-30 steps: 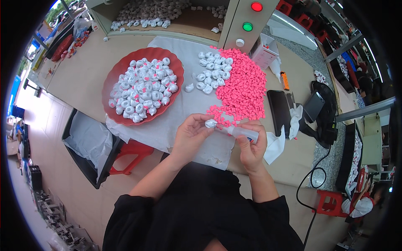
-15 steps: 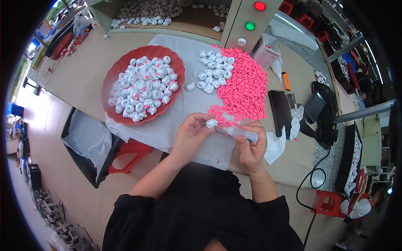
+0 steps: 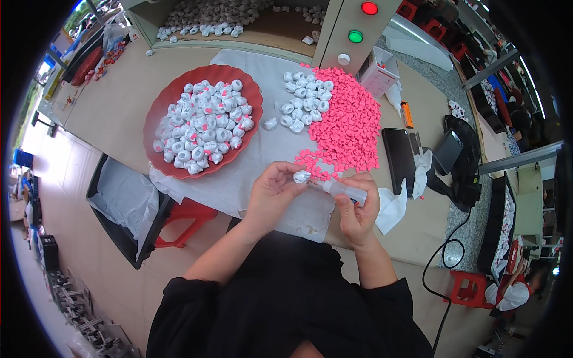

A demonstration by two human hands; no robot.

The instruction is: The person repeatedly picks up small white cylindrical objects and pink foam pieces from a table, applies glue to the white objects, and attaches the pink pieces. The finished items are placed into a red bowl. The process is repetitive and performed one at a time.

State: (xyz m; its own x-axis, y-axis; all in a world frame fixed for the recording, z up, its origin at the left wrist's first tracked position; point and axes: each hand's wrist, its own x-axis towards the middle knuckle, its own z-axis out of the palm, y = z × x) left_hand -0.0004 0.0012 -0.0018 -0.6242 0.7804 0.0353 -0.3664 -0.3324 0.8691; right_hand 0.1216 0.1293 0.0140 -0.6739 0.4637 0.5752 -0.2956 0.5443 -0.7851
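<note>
Lining up the tip looks like the main thing at this point. The left hand [image 3: 273, 194] has a small white piece [image 3: 301, 176] pinched between thumb and fingers, held up over the white sheet [image 3: 268, 143], just on the near side of the loose pink bits [image 3: 346, 113]. The right hand [image 3: 360, 218] is wrapped round a clear squeeze bottle [image 3: 348, 191], tilted so its thin nozzle [image 3: 318, 184] points left, right up by the piece. Can't tell if it's actually touching, or if anything's coming out. What I'd do: pinch that piece by its edges so the spot facing the nozzle stays clear of skin, and turn the piece to meet the tip rather than waving the bottle around. Go easy on the squeeze too, since a soft bottle like that probably gives more than you want. Both hands are close together, so I'd brace one lightly against the other if the tip wobbles. Also watch for drips, because those pink bits lie right beyond the nozzle and would likely stick together. Handy layout btw: white pieces [image 3: 307, 95] grouped at the far side, red plate [image 3: 200, 73] piled up on the left, tissue [image 3: 394, 209] on the right for wiping the tip.
</note>
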